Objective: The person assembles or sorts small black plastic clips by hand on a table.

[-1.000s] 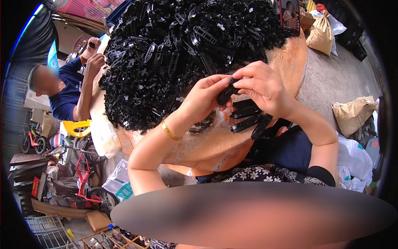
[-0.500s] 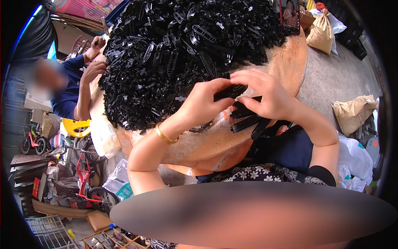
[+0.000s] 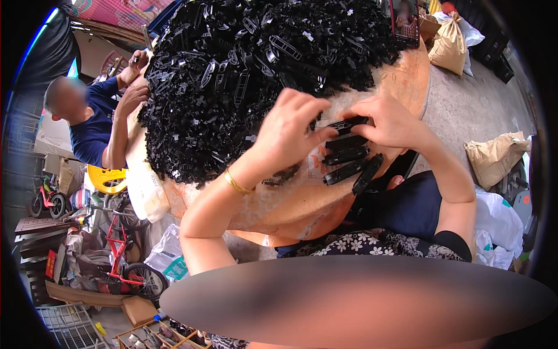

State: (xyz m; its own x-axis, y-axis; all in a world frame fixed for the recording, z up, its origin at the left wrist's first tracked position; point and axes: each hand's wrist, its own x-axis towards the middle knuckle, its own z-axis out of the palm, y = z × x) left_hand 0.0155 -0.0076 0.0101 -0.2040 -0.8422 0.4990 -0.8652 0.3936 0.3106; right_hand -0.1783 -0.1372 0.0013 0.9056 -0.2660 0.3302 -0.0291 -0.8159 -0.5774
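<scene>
Here, pinching one black piece (image 3: 349, 125) in right hand (image 3: 386, 120), with left hand (image 3: 289, 125) unclenched beside it. Near black pile (image 3: 221, 81).

tabletop (image 3: 410, 78): tan-orange, worn, curved edge
floor (image 3: 471, 110): grey concrete
left clutter: red bicycle (image 3: 119, 244), wire grid (image 3: 70, 324)
right side: tan sack (image 3: 449, 46), black crates (image 3: 499, 67)
light: bright strip (image 3: 40, 31) upper-left, beside black sheeting (image 3: 59, 55)

Bright, soft light; white glints on the black pile (image 3: 256, 64); fisheye edges curve into blackness; a blurred oval (image 3: 360, 302) veils the bottom.
</scene>
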